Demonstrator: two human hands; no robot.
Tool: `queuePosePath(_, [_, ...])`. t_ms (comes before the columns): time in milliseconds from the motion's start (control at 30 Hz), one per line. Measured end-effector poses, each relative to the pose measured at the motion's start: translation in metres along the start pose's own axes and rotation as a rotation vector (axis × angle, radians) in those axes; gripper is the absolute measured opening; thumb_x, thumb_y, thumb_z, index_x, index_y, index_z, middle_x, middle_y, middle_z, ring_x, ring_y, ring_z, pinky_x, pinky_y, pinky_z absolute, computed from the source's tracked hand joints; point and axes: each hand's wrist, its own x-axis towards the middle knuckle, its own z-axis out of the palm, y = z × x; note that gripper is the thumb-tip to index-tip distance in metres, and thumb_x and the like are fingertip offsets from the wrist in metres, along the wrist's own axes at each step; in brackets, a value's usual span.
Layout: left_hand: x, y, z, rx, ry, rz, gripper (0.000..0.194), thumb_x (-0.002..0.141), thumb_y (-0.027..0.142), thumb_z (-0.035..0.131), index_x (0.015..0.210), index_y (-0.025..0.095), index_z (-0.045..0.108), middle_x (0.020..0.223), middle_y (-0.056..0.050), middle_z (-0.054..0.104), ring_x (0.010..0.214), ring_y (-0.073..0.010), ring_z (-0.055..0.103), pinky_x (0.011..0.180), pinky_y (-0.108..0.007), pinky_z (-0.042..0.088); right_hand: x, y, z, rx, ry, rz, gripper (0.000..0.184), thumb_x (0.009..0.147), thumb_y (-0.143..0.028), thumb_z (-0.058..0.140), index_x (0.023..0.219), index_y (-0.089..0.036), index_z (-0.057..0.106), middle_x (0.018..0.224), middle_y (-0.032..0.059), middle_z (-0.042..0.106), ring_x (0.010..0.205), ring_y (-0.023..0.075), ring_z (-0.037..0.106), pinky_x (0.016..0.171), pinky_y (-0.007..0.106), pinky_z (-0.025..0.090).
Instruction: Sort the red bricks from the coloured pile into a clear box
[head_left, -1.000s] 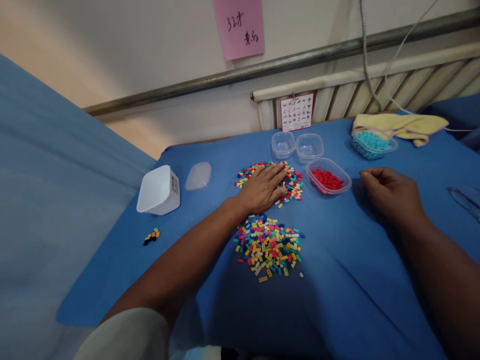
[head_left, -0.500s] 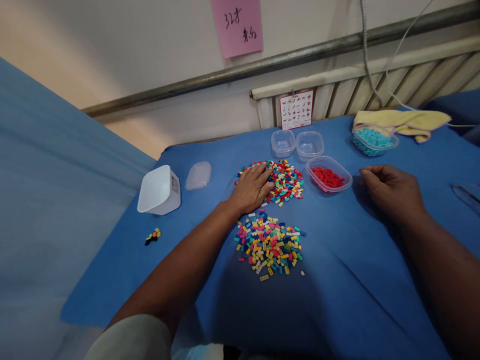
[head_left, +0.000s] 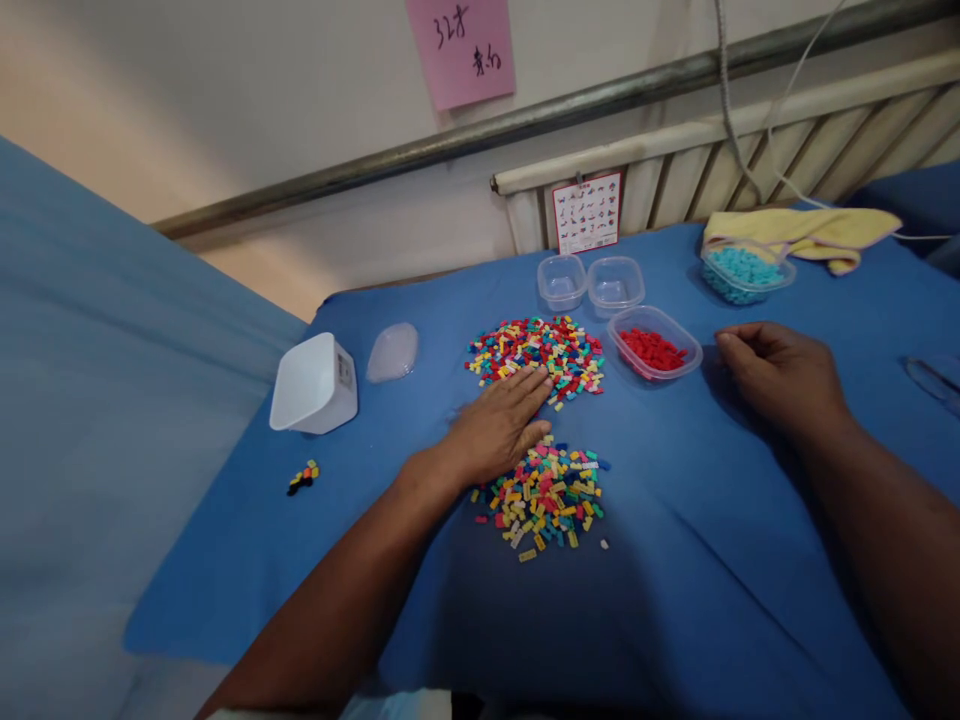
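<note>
My left hand [head_left: 501,422] is stretched out with its fingers flat, between two heaps of small coloured toy bricks. Its fingertips lie at the near edge of the far heap [head_left: 536,345], and the thumb and palm cover the upper left of the near heap [head_left: 546,500]. To the right, my right hand [head_left: 784,375] rests on the blue cloth with its fingers curled and thumb against the index finger. What it holds, if anything, is hidden. Just left of it stands a clear tub of red bricks [head_left: 652,350].
Two clear tubs [head_left: 562,283] [head_left: 615,285] stand behind the far heap. A tub of turquoise bricks [head_left: 742,272] sits by a yellow cloth [head_left: 802,233]. On the left are a white box [head_left: 313,385], a clear lid [head_left: 393,352] and a few black, yellow and orange bricks [head_left: 304,477].
My left hand slid left across the far heap, then came back toward me to the gap between the heaps, uncovering the far bricks. My right hand has stayed in place.
</note>
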Motion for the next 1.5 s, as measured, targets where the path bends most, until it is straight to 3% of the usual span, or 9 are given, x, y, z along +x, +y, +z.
queuePosePath(200, [-0.008, -0.006, 0.001, 0.066, 0.016, -0.189, 0.074, 0.116, 0.062, 0.024, 0.177, 0.022, 0.030, 0.186, -0.009, 0.020, 0.174, -0.0286, 0.016, 0.142, -0.059, 0.015, -0.001, -0.002, -0.001, -0.013, -0.006, 0.003, 0.041, 0.086, -0.055, 0.067, 0.099, -0.019, 0.082, 0.082, 0.0052, 0.078, 0.067, 0.0186, 0.064, 0.065, 0.033, 0.046])
queuePosePath(367, [0.019, 0.012, 0.002, 0.010, 0.034, -0.070, 0.075, 0.116, 0.064, 0.023, 0.178, 0.023, 0.026, 0.187, -0.006, 0.015, 0.175, -0.0230, 0.012, 0.143, -0.050, 0.011, -0.003, -0.007, -0.002, -0.014, 0.001, 0.010, 0.041, 0.085, -0.054, 0.067, 0.097, -0.018, 0.082, 0.081, 0.0056, 0.077, 0.068, 0.0188, 0.064, 0.065, 0.033, 0.046])
queuePosePath(500, [0.037, 0.019, 0.005, 0.026, 0.002, 0.012, 0.074, 0.116, 0.062, 0.027, 0.177, 0.020, 0.030, 0.186, -0.009, 0.021, 0.174, -0.0238, 0.017, 0.143, -0.048, 0.013, -0.002, -0.006, -0.001, -0.006, 0.000, 0.003, 0.041, 0.084, -0.054, 0.066, 0.096, -0.018, 0.081, 0.080, 0.0059, 0.077, 0.066, 0.0194, 0.063, 0.066, 0.034, 0.046])
queuePosePath(700, [0.023, 0.010, -0.001, 0.091, -0.052, -0.051, 0.075, 0.117, 0.061, 0.028, 0.177, 0.015, 0.029, 0.186, -0.009, 0.020, 0.174, -0.0270, 0.016, 0.143, -0.054, 0.011, 0.001, 0.000, 0.002, 0.016, -0.002, -0.031, 0.040, 0.086, -0.056, 0.066, 0.095, -0.020, 0.081, 0.084, 0.0052, 0.078, 0.072, 0.0212, 0.067, 0.071, 0.035, 0.049])
queuePosePath(933, [0.019, 0.030, 0.002, 0.059, -0.084, -0.071, 0.076, 0.117, 0.061, 0.029, 0.178, 0.015, 0.026, 0.187, -0.009, 0.013, 0.175, -0.0268, 0.011, 0.143, -0.053, 0.010, 0.001, 0.003, 0.001, 0.001, -0.013, -0.054, 0.037, 0.088, -0.054, 0.065, 0.094, -0.021, 0.080, 0.083, 0.0045, 0.078, 0.073, 0.0214, 0.068, 0.072, 0.035, 0.049])
queuePosePath(1067, [0.008, 0.031, -0.001, 0.073, -0.042, -0.074, 0.074, 0.117, 0.060, 0.031, 0.176, 0.016, 0.032, 0.185, -0.011, 0.021, 0.174, -0.0292, 0.016, 0.142, -0.058, 0.012, 0.002, 0.003, 0.001, -0.008, -0.016, -0.047, 0.038, 0.086, -0.055, 0.065, 0.096, -0.021, 0.081, 0.083, 0.0044, 0.078, 0.071, 0.0214, 0.067, 0.071, 0.035, 0.049])
queuePosePath(1267, [-0.020, 0.019, -0.008, 0.117, 0.206, -0.250, 0.055, 0.116, 0.037, 0.040, 0.164, 0.013, 0.051, 0.177, -0.016, 0.041, 0.169, -0.0352, 0.032, 0.138, -0.068, 0.025, 0.001, -0.001, 0.000, -0.021, -0.018, -0.038, 0.041, 0.083, -0.057, 0.065, 0.094, -0.021, 0.081, 0.083, 0.0055, 0.078, 0.072, 0.0224, 0.068, 0.070, 0.036, 0.048])
queuePosePath(1400, [-0.021, 0.029, 0.001, 0.055, 0.255, -0.085, 0.045, 0.114, 0.031, 0.046, 0.152, 0.014, 0.064, 0.164, -0.014, 0.060, 0.156, -0.0297, 0.055, 0.134, -0.057, 0.040, -0.001, -0.005, -0.001, -0.036, -0.025, -0.043, 0.042, 0.082, -0.058, 0.064, 0.093, -0.021, 0.081, 0.080, 0.0050, 0.077, 0.069, 0.0217, 0.065, 0.069, 0.036, 0.048])
queuePosePath(1500, [-0.010, 0.041, 0.012, 0.039, 0.246, 0.006, 0.043, 0.113, 0.028, 0.048, 0.148, 0.010, 0.067, 0.160, -0.016, 0.064, 0.147, -0.0302, 0.063, 0.127, -0.052, 0.050, -0.002, -0.007, -0.001, -0.044, -0.019, -0.047, 0.042, 0.081, -0.058, 0.063, 0.091, -0.021, 0.080, 0.080, 0.0054, 0.077, 0.069, 0.0220, 0.066, 0.069, 0.036, 0.047])
